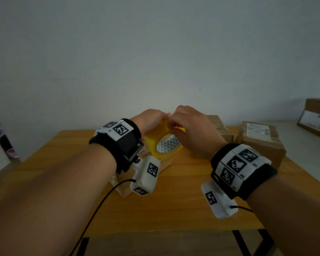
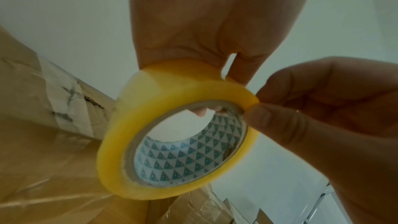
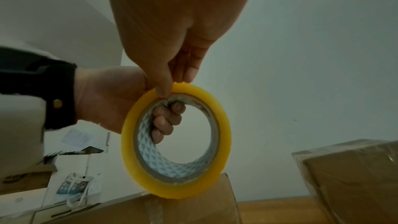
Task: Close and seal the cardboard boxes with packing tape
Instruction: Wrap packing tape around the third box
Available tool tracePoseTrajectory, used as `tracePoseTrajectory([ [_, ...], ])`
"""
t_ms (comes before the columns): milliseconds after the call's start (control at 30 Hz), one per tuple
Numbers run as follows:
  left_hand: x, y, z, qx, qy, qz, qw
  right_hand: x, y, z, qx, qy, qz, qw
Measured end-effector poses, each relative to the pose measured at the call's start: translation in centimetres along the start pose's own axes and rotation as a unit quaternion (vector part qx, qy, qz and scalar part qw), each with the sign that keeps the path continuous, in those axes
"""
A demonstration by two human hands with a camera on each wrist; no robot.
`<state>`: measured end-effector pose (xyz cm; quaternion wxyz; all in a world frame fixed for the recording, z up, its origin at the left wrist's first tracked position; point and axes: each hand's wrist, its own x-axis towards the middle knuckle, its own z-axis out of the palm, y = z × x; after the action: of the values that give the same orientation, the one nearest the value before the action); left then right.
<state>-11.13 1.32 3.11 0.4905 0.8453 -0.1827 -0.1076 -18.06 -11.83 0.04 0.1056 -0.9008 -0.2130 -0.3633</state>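
Note:
A yellow roll of packing tape [image 1: 155, 141] [image 2: 150, 122] [image 3: 133, 142] with a white, triangle-patterned core is held up above the table. My left hand [image 1: 151, 117] [image 3: 107, 98] grips it, fingers curled through the core. My right hand [image 1: 188, 126] [image 2: 312, 108] pinches the roll's top edge between thumb and fingertips [image 3: 165, 89]. Under the roll lies a small cardboard box [image 1: 126, 189] [image 3: 172, 210], mostly hidden by my left wrist. Whether a tape end is lifted, I cannot tell.
The wooden table [image 1: 174, 200] stands against a white wall. Taped cardboard boxes [image 1: 260, 141] sit at its back right, one more [image 1: 218, 130] behind my right hand, another [image 1: 316, 117] on a surface at far right. A black cable [image 1: 100, 204] hangs from my left wrist.

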Motion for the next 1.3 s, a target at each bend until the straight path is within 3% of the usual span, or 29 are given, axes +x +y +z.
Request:
tracePoseTrajectory([
  [300,-0.74,0.59,0.15,0.032,-0.018,0.014,0.999,-0.17,0.03,-0.09,0.007,-0.017,0.008,1.0],
  [433,-0.65,0.28,-0.06,-0.054,-0.024,0.005,0.998,0.35,0.22,-0.71,0.013,0.037,0.006,0.999],
  [633,-0.81,0.55,-0.4,-0.102,-0.043,-0.012,0.994,0.05,0.36,-0.56,-0.005,0.085,-0.017,0.996],
  [1167,-1.09,0.81,0.14,0.062,-0.029,0.001,0.998,0.2,0.3,-0.67,0.03,-0.056,-0.013,0.998],
  [1300,-0.76,0.57,0.09,0.059,-0.028,-0.006,0.998,0.05,0.25,-0.65,0.015,-0.035,-0.014,0.999],
])
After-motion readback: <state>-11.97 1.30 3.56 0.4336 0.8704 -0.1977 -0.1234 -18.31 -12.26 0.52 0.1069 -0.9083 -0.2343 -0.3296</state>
